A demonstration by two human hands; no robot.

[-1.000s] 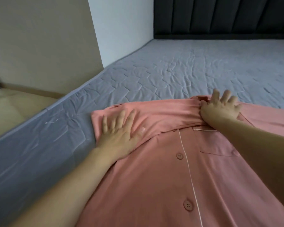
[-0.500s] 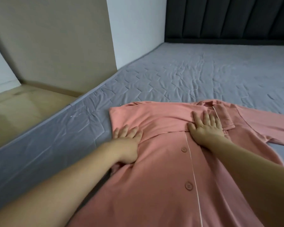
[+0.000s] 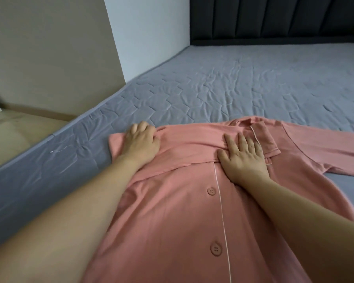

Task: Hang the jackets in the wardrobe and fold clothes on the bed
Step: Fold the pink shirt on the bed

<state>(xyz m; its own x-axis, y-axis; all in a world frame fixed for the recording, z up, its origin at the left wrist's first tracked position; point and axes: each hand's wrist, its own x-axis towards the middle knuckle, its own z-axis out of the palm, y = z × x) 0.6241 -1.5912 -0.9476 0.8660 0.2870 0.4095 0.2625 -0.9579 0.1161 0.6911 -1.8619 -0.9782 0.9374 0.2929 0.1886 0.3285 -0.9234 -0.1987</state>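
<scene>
A salmon-pink button-front pyjama shirt with thin white piping (image 3: 172, 221) lies spread face-up on the bed with the grey quilted cover (image 3: 233, 88), near the bed's left edge. Its left sleeve (image 3: 188, 148) is folded across the chest, forming a band just below the collar (image 3: 251, 127); the other sleeve (image 3: 325, 144) stretches out flat toward the right.

The left hand (image 3: 141, 144) rests on the outer left corner of the folded band, at the shirt's shoulder, its fingers bent down over the cloth edge; whether they pinch the fabric cannot be told. The right hand (image 3: 243, 158) lies flat, fingers straight and slightly spread, pressing the folded sleeve against the chest just beside the white-piped placket and below the collar. Two pink buttons (image 3: 212, 190) show between the forearms.

A dark padded headboard (image 3: 274, 19) stands at the bed's far end, and a beige panel (image 3: 49, 54) rises to the left.
</scene>
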